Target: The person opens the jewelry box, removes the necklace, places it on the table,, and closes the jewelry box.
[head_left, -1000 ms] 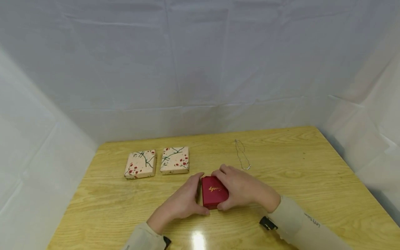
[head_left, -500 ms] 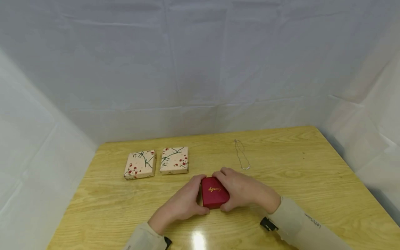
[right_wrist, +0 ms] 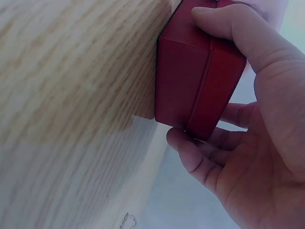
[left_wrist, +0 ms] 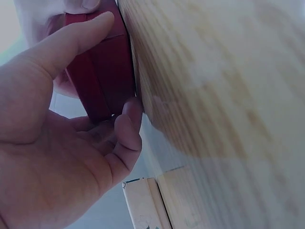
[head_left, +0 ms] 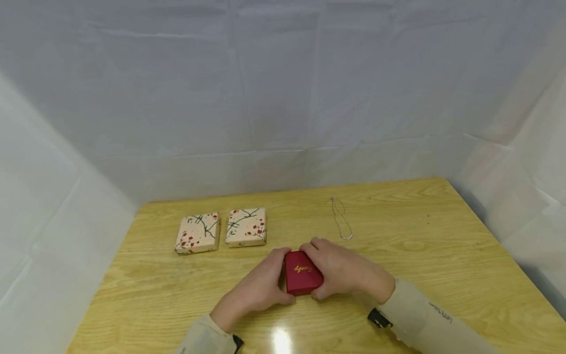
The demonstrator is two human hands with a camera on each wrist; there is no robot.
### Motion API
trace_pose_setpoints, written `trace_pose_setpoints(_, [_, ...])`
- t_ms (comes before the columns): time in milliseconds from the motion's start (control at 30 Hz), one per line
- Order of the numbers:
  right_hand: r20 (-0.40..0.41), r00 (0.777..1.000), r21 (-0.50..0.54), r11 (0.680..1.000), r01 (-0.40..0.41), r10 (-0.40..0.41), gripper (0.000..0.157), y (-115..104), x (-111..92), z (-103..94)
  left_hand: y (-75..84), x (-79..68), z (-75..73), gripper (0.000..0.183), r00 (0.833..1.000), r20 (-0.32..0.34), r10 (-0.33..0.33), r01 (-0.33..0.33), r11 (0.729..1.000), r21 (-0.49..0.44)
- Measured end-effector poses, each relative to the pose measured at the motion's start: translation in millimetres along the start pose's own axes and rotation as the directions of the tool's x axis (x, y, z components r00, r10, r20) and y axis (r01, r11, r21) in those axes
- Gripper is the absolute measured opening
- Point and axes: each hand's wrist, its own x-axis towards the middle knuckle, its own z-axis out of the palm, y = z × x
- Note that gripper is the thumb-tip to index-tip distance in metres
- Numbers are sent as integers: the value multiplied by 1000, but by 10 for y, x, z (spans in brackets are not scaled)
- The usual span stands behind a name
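A small red jewelry box (head_left: 303, 273) with gold lettering on its lid sits on the wooden table between my two hands. On its left, my left hand (head_left: 259, 286) holds it, thumb at the near side and fingertips at the far corner. My right hand (head_left: 339, 269) grips the opposite end, thumb in front and fingers behind. The left wrist view shows the thumb lying along the red box (left_wrist: 102, 71). In the right wrist view a seam runs round the red box (right_wrist: 183, 78), and the lid is on.
Two cream boxes, a left one (head_left: 198, 233) and a right one (head_left: 246, 227), bear red flowers and green branches at the back left. A thin silver necklace (head_left: 347, 237) lies stretched out behind my right hand. White cloth (head_left: 283, 98) hangs round the wooden table (head_left: 420, 255).
My left fingertips have drawn in to the red box's far corner, and my right fingers have shifted slightly toward me. The box stays in place. Cream boxes and necklace have not moved.
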Motion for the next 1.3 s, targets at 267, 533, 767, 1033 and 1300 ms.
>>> trace_pose_setpoints(267, [15,1000,3,1000,-15,15,84,-3,-2,13,-17,1,-13,108,1000,-9,6,-6,1000,-8])
trace_pose_setpoints(533, [46,998,10,999,-40,39,86,-1,-2,23,-11,-5,-33,104,1000,8,7,-7,1000,-18])
trace_pose_setpoints(767, [39,999,-3,1000,-30,30,86,4,1,38,-5,-10,-28,100,1000,3,4,-4,1000,2])
trace_pose_setpoints(1033, [20,999,-56,998,-39,40,87,-4,-4,64,2,-5,-25,98,1000,2,1,-1,1000,22])
trace_pose_setpoints(1300, [11,999,-78,996,-37,38,91,18,0,107,-1,10,-6,96,1000,11,-6,5,999,48])
